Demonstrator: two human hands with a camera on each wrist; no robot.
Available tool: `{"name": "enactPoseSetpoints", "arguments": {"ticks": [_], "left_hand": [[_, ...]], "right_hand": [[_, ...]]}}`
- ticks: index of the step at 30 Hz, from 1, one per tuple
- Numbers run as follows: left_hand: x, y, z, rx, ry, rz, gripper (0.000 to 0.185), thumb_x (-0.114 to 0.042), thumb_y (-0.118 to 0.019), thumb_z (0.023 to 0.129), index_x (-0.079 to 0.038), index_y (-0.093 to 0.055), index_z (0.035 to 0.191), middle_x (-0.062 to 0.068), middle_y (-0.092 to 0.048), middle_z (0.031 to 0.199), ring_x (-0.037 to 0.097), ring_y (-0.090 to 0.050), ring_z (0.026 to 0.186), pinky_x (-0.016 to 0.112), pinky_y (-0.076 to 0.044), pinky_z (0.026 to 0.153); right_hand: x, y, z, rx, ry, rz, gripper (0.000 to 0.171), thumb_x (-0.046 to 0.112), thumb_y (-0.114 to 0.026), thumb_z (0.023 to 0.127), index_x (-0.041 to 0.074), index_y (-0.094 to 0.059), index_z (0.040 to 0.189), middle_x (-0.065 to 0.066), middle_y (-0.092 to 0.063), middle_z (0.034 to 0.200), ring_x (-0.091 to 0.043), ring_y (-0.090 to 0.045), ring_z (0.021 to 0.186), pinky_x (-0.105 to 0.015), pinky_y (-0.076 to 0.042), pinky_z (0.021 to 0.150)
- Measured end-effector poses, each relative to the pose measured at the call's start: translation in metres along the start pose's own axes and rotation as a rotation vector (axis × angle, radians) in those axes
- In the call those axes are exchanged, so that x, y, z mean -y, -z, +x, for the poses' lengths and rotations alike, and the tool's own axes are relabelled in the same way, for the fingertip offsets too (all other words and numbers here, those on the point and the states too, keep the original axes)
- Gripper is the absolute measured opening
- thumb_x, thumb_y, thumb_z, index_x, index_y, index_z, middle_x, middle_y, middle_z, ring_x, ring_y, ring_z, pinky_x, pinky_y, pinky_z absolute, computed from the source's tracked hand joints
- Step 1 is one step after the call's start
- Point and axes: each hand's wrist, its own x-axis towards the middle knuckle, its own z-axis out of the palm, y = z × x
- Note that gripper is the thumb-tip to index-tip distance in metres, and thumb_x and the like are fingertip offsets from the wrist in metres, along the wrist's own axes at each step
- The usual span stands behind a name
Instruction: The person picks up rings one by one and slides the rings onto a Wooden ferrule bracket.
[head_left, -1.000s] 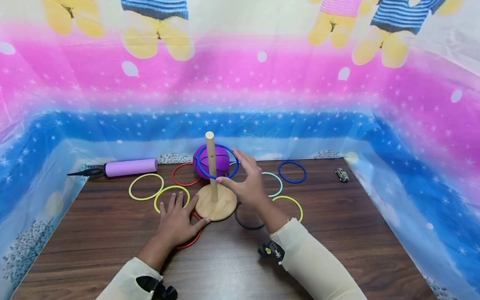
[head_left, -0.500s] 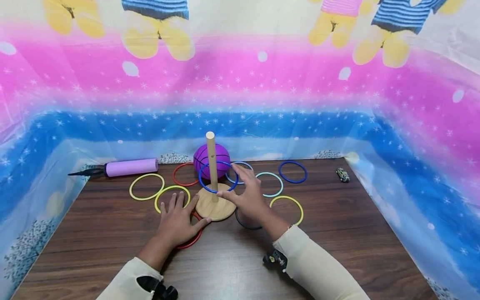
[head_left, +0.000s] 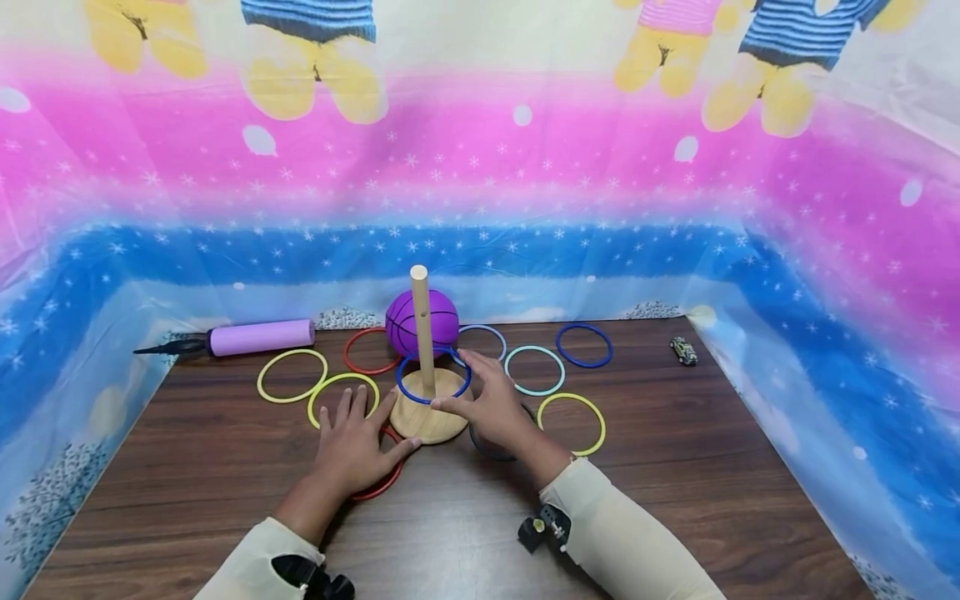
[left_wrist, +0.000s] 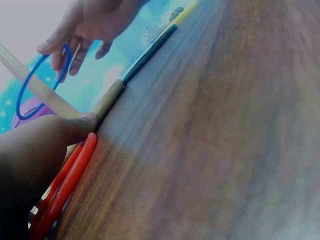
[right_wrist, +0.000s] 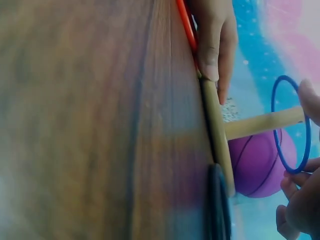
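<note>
my right hand pinches the blue ring at its near right edge, thumb and fingers curled on it. the ring is threaded round the wooden peg, tilted, low over the round wooden base; i cannot tell whether it touches the base. my left hand lies flat with straight fingers on the desk, over a red ring, thumb against the base's edge. a purple ball sits just behind the peg, with other rings scattered round it.
</note>
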Motion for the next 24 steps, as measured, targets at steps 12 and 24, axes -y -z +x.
{"name": "enactPoseSetpoints", "arguments": {"ticks": [12, 24], "left_hand": [[-0.002, -0.001, 0.0, 0.009, 0.004, -0.004, 0.093, -0.075, -0.063, 0.098, -0.02, -0.042, 0.171, 0.037, -0.033, 0.172, 0.06, -0.025, 0.162, 0.09, -0.016, 0.121], [-0.001, 0.0, 0.001, 0.006, 0.003, -0.014, 0.093, -0.074, -0.064, 0.098, -0.021, -0.042, 0.17, 0.036, -0.034, 0.171, 0.061, -0.025, 0.162, 0.09, -0.016, 0.121]], "right_hand": [[-0.017, -0.009, 0.0, 0.017, 0.03, -0.094, 0.098, 0.041, -0.096, 0.086, 0.006, -0.049, 0.164, -0.012, -0.055, 0.166, -0.036, -0.043, 0.158, -0.073, -0.022, 0.128], [-0.026, -0.016, 0.0, 0.065, 0.011, -0.182, 0.098, 0.043, -0.096, 0.084, 0.008, -0.051, 0.164, -0.011, -0.052, 0.169, -0.036, -0.043, 0.156, -0.079, -0.019, 0.125]]}}
